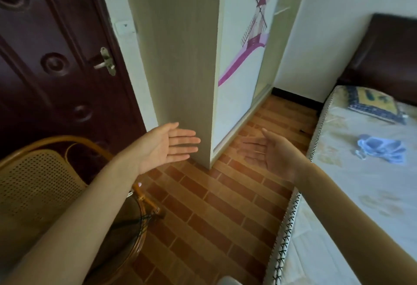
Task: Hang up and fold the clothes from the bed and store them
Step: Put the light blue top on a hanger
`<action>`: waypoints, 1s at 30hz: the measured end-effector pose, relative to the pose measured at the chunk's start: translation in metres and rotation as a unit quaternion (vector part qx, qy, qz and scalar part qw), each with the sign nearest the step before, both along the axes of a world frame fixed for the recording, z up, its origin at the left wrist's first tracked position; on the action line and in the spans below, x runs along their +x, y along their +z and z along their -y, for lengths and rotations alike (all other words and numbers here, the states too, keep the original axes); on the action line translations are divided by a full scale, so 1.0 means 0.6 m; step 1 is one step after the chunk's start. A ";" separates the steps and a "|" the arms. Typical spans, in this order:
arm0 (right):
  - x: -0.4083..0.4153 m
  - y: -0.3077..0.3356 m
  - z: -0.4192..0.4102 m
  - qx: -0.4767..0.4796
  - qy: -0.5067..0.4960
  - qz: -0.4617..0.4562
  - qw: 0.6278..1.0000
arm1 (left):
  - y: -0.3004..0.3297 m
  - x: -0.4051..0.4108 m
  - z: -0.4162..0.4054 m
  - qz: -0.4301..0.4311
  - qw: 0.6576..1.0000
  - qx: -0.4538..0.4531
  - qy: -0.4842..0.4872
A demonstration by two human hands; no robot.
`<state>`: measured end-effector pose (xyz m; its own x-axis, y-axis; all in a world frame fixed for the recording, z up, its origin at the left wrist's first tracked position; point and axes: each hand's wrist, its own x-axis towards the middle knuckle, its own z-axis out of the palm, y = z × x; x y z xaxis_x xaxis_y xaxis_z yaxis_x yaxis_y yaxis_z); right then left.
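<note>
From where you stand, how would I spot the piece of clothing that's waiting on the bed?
Find the bed along the right wall, with its pale flowered cover. A yellow and blue pillow lies near the dark headboard; nearer you lies the crumpled light blue garment, the only rumpled, plain blue thing there.

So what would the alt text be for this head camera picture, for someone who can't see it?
Two bare hands, the left hand and the right hand, reach forward open and hold nothing, palms facing each other, above a brick-pattern floor. A blue garment lies crumpled on the bed at right; ahead stands a wardrobe with a windmill picture, and a wicker chair at left.
</note>
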<state>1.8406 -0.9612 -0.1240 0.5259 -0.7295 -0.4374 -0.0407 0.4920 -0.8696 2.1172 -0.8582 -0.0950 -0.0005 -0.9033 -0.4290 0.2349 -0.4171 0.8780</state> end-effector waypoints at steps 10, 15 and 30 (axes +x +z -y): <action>-0.116 -0.004 0.083 0.025 -0.156 0.004 0.987 | -0.017 -0.096 0.220 0.005 0.990 0.007 -0.141; -0.169 0.001 0.167 0.007 -0.193 0.025 0.981 | -0.018 -0.149 0.352 0.006 0.980 -0.002 -0.198; -0.322 0.045 0.418 -0.016 -0.259 0.042 0.965 | 0.023 -0.296 0.655 0.013 0.963 -0.035 -0.267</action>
<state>1.6474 -1.2120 -0.0968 0.1205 -0.9162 -0.3821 0.2747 0.4006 -0.8741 1.9398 -1.2510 -0.0812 -0.4636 -0.8039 -0.3727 -0.0195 -0.4112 0.9113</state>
